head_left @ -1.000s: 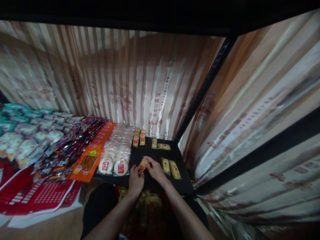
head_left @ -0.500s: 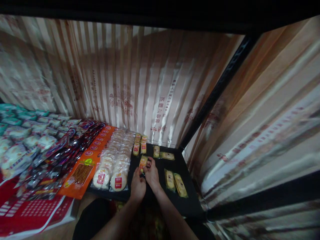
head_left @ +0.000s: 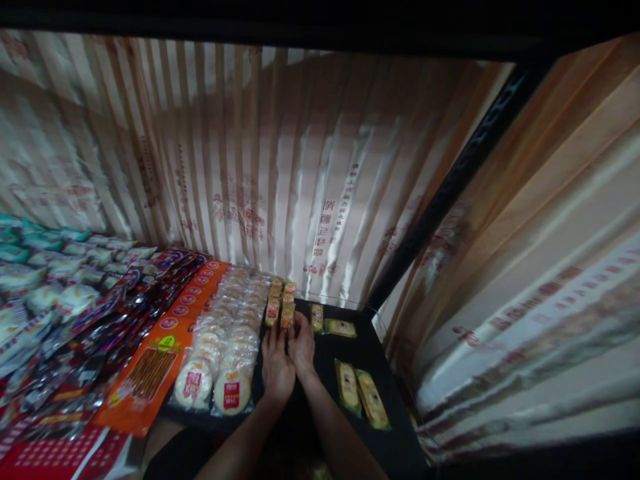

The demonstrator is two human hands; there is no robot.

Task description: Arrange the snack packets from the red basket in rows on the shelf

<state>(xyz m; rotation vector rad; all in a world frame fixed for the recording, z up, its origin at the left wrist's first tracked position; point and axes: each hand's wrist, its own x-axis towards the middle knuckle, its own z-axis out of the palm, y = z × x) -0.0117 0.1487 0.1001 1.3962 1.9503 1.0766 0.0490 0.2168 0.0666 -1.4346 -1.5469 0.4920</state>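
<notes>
My left hand (head_left: 278, 365) lies palm down on the black surface (head_left: 320, 393), its fingers stretched toward the near ends of two rows of small wrapped cakes with red-and-yellow labels. Its fingertips reach the front of the left wrapped cake (head_left: 272, 311). My right hand (head_left: 302, 345) curves round the near right end of the front wrapped cake (head_left: 287, 315) in the right row, thumb at its near end and fingers along its side. The two hands touch or nearly touch. Part of that cake is hidden by the fingers.
Wrapped round crackers (head_left: 233, 390) lie in two rows at left, beside an orange snack package (head_left: 150, 373) and dark shiny packets (head_left: 125, 320). Two plain wrapped cakes (head_left: 373, 400) lie to the right, others (head_left: 341, 327) farther back. A printed curtain and black frame post (head_left: 425, 220) border the surface.
The cake held between my hands has moved away from me and now lies at the front of the right row. My left fingers have straightened. The view has shifted slightly.
</notes>
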